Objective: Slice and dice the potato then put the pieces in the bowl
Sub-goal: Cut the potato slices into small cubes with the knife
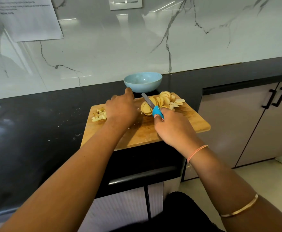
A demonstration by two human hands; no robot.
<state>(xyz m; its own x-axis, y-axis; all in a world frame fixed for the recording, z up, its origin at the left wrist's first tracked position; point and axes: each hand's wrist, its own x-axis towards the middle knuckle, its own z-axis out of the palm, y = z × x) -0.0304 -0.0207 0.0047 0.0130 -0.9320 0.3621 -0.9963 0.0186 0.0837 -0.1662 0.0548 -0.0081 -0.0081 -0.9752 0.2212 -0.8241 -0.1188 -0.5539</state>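
1. Gripping the blue handle of a knife (pixel 149 102), the right hand (pixel 172 126) has its fingers curled round it. The blade points away and left, toward the bowl (pixel 143 87).
2. Blade lies over a fanned row of potato slices (pixel 163 99) at the far right of the cutting board (pixel 187 121). A few slices lie flat close to the board's far edge.
3. Left hand (pixel 120 109) is palm down over the board's middle, index finger stretched toward the bowl. Its other fingers are hidden, so I cannot tell whether it holds anything.
4. Diced pieces (pixel 99 115) sit in a small heap at the board's left edge, just beside the left hand.
5. Bowl stands on the dark counter (pixel 36 118), just beyond the board's far edge and near the marbled wall (pixel 103 47).
6. Board's near right corner juts past the counter's edge, above the cabinet (pixel 237 123) fronts.
7. Bare board shows between the right hand and the near edge. Open counter runs left of the board, flecked with small scraps.
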